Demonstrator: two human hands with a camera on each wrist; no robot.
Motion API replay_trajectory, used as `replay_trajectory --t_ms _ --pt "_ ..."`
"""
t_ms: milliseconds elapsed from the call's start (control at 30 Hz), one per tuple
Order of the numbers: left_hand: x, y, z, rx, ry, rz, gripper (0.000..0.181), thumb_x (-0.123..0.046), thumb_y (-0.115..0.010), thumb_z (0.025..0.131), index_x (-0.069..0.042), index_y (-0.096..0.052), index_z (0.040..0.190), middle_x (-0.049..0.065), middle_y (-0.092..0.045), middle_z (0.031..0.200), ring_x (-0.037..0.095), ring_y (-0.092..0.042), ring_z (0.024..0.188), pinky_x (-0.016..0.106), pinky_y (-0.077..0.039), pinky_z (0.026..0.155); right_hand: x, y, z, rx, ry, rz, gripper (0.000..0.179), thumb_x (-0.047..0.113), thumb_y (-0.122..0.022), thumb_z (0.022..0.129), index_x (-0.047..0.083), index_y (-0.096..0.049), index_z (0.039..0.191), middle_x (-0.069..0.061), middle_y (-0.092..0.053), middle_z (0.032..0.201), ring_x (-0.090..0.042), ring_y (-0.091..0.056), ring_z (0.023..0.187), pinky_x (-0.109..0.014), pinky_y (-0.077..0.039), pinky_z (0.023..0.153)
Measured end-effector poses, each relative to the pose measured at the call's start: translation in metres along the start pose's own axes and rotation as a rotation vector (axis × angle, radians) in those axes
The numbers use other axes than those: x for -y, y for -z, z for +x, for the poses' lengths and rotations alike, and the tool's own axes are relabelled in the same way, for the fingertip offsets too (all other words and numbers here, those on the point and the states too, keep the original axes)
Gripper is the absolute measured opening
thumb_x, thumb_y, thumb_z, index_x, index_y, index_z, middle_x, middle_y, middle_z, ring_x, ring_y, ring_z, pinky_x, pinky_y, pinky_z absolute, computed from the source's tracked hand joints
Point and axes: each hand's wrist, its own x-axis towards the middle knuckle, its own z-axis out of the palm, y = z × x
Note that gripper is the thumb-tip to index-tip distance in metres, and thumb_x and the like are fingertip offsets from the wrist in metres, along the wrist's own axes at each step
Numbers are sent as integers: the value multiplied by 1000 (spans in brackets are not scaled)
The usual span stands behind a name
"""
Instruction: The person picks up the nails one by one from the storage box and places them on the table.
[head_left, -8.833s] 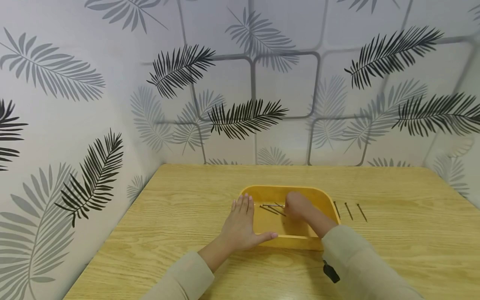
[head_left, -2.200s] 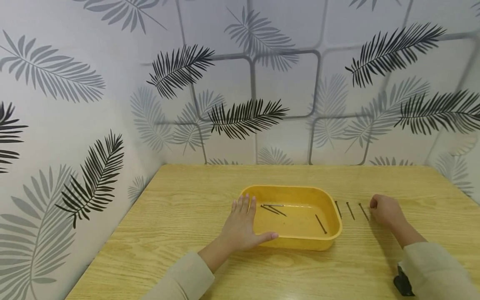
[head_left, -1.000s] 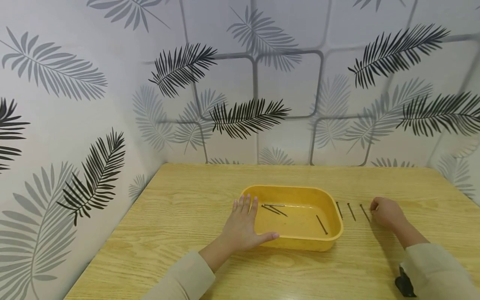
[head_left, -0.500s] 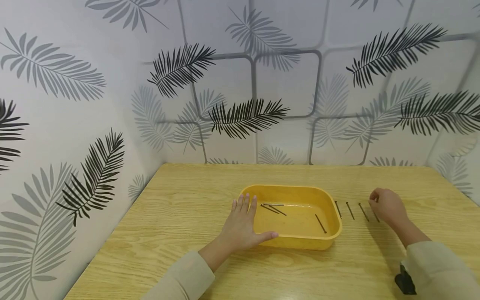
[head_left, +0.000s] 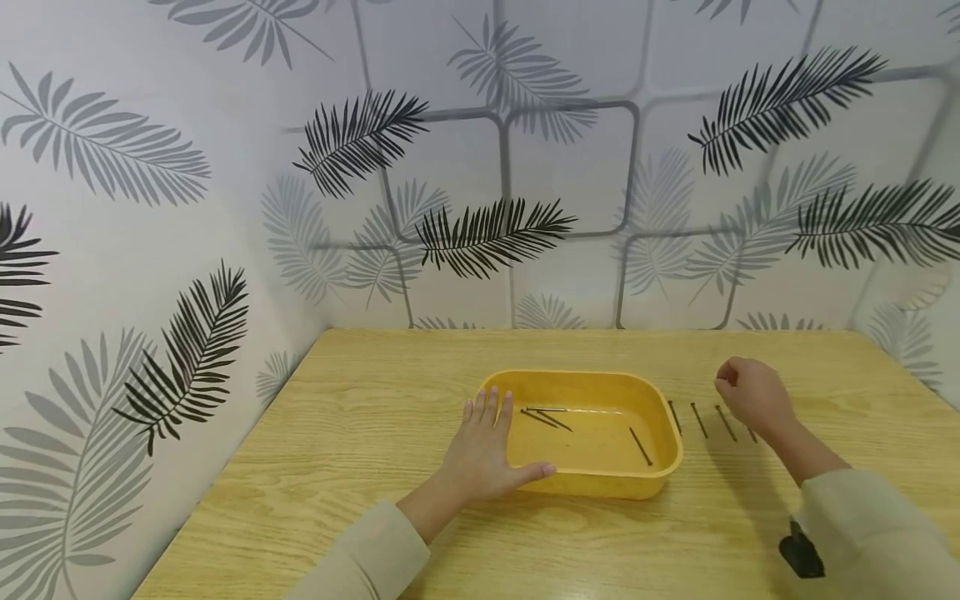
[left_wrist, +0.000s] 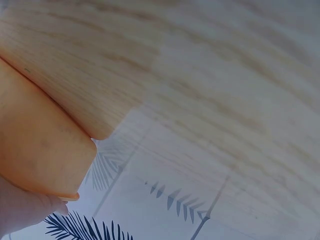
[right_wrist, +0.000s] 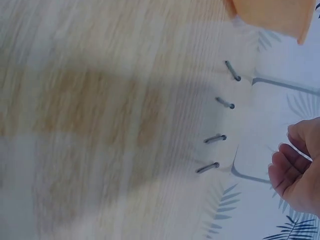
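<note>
Yellow tray [head_left: 600, 487]: four nails [head_left: 641, 447] inside; left hand [head_left: 480, 454] spread at its rim.
Right hand [head_left: 757, 400]: loosely curled, pinching nothing, hovering.
Nail row [right_wrist: 215, 139]: four alongside; I judge laying-out half done, next calling for a pinch in the tray.

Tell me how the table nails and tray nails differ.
Table nails lie in a spaced, roughly parallel row; tray nails are scattered, three bunched at the left of the yellow tray and one at the right. Table nails have heads toward the wall; the tray's right nail has its head at the near end. Both look thin and dark.
</note>
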Motion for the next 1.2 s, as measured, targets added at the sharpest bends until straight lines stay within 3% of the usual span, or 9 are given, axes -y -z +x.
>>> replay_trajectory --t_ms 400,667,1200 --pt "1 -4 2 -2 0 -19 104 -73 -45 80 1 -16 147 25 -12 153 38 -8 143 50 -12 116 11 -5 2 -40 31 54 14 2 -52 87 -9 -59 82 -17 -59 70 -22 -52 61 -35 -43 57" --pt "4 -6 3 -16 -8 -13 108 -78 -38 78 3 -18 146 25 -14 152 39 -9 143 50 -12 116 28 -6 6 -35 56 88 12 2 -55 88 -8 -60 85 -19 -60 74 -24 -53 64 -37 -44 59" --pt "2 -4 1 -12 4 -2 105 -73 -44 80 4 -16 146 25 -12 153 38 -9 143 50 -13 116 60 -10 14 -32 101 147 11 2 -57 87 -8 -60 86 -20 -61 76 -26 -54 67 -37 -46 61"
